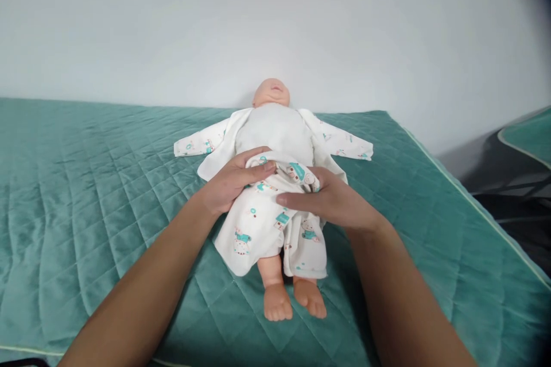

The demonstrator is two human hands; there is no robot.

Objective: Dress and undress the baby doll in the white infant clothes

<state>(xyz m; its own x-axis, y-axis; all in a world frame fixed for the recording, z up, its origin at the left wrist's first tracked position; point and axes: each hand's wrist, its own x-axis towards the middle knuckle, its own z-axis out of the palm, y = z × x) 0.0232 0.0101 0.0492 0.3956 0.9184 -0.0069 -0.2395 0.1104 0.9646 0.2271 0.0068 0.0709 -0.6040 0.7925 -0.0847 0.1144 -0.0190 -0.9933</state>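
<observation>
A baby doll (275, 132) lies on its back, head away from me and bare feet toward me. It wears a plain whitish layer on its body. A white printed jacket (336, 137) hangs open on it, with both sleeves spread outward. White trousers (258, 223) with a teal cartoon print cover its legs down to the ankles. At their bunched upper edge, my left hand (236, 178) pinches the cloth between thumb and fingers on the left. Opposite it, my right hand (327, 198) grips the same edge, thumb lying across the front; its other fingers are partly hidden by cloth.
The doll rests on a green quilted bed cover (107, 195) with a pale piped edge. A plain light wall (172, 28) stands right behind its head. To the right, beyond the bed's edge, part of another green-covered surface (531, 135) shows above a dark gap.
</observation>
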